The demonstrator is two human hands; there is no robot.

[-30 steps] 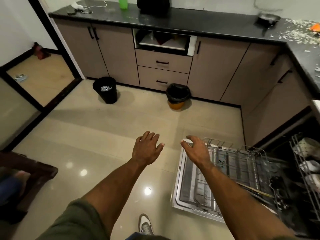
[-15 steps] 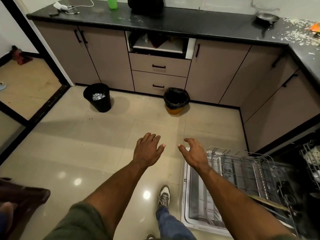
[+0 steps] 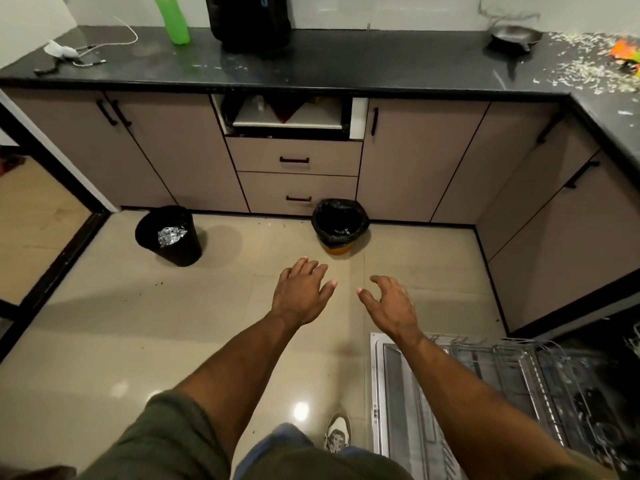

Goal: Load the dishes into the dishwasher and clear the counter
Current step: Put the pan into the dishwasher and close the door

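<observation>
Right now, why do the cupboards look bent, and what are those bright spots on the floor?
Head view: the wide-angle lens bows the counter edge and cupboard lines, most near the frame's borders. Head view: the bright spots are glare on the glossy floor tiles. Head view: the two bins cast soft shadows to their right, and the dishwasher rack at lower right looks blurred.

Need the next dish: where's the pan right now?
Head view, far right of the back counter: the pan sits beside the scattered scraps.

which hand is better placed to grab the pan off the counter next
Probably the right hand: it is empty, open, and on the same side as the pan at the counter's far right. The left hand is farther over.
</observation>
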